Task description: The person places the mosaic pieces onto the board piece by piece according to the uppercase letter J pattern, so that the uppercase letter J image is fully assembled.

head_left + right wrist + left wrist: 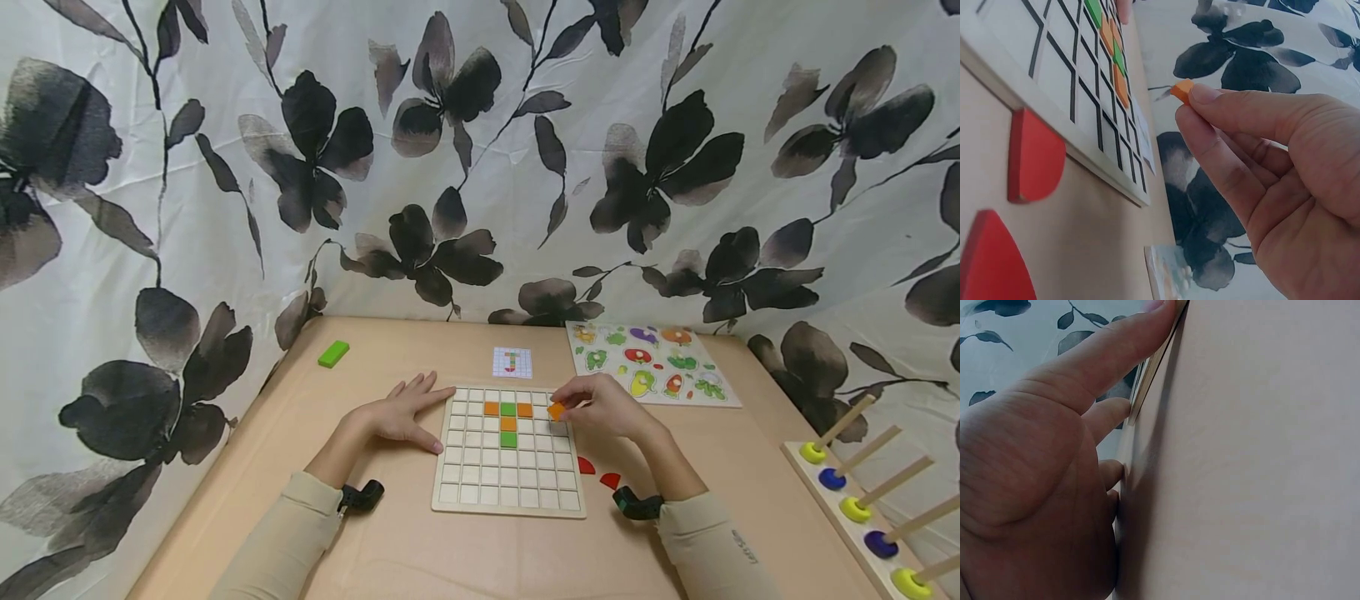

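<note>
A white grid board [472,475] with a pale wooden frame lies on the table. Orange and green square tiles [508,423] sit in its upper cells, three in a row and two below the middle one. My left hand [396,414] rests at the board's left edge with fingers spread, index fingertip and thumb right at the frame. Over the board's upper right corner, my right hand [603,406] pinches a small orange tile [1182,90] between thumb and index finger. In the right wrist view that tile is raised off the board.
Two red pieces [611,480] lie right of the board. Behind it is a small pattern card [512,362]; a vegetable picture board [651,364] is at back right. A green block [333,353] lies at back left. A peg stand [851,508] with rings lines the right edge.
</note>
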The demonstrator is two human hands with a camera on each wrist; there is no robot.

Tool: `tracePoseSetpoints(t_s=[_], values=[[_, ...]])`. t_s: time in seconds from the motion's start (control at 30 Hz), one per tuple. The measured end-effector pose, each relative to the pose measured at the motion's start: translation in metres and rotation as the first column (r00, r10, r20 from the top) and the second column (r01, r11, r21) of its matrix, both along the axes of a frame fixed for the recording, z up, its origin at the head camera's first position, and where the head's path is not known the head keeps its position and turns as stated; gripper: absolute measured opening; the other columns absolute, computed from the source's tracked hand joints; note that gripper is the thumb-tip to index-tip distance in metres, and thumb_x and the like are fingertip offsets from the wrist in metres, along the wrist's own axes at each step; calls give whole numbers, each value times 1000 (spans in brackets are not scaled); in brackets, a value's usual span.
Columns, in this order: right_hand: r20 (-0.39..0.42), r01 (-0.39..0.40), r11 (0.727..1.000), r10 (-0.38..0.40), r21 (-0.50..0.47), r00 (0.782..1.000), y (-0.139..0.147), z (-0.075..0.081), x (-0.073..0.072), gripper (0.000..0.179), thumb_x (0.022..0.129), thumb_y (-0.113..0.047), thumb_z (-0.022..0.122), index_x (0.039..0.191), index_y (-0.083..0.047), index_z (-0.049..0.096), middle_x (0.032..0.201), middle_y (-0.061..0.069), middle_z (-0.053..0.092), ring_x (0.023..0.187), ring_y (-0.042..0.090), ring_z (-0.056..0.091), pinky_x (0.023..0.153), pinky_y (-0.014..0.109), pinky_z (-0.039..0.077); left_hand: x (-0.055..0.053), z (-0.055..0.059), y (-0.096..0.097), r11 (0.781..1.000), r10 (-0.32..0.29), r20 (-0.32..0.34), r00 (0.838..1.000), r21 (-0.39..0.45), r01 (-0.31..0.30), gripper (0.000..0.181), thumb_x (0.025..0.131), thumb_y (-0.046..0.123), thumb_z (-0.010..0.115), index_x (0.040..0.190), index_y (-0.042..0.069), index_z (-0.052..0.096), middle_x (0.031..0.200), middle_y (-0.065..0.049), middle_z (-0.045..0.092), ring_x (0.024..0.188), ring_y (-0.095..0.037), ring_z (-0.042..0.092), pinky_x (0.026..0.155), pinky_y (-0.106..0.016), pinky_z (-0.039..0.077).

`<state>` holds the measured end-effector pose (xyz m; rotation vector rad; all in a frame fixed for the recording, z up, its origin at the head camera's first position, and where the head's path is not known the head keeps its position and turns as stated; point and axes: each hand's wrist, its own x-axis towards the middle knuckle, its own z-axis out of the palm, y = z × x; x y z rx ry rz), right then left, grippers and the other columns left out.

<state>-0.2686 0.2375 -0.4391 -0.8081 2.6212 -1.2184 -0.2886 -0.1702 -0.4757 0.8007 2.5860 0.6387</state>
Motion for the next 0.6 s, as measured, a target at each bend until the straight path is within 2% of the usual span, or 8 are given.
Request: tracePoseSetpoints(t_s=[0.37, 0.6], values=[[-23, -36, 999, 36, 10, 999, -14, -5, 4, 24, 90, -13, 82, 113, -7, 79, 106, 3, 78, 88, 14, 69, 81, 21, 59, 1, -1, 1, 1000, 4, 5, 1000, 5, -4, 107, 80, 62, 81, 166, 27, 29, 175, -20, -1, 162, -41, -6, 129, -61, -4], [-23, -71, 997, 71, 6, 997, -25, -6, 8, 25, 87, -21, 86, 110, -12, 80, 101, -2, 76, 83, 15, 66, 77, 24, 59, 1, -3, 2, 1000, 4, -2, 1000, 2, -4, 107, 79, 63, 81, 166, 28, 29, 175, -20, -1, 162, -40, -6, 129, -61, -4]])
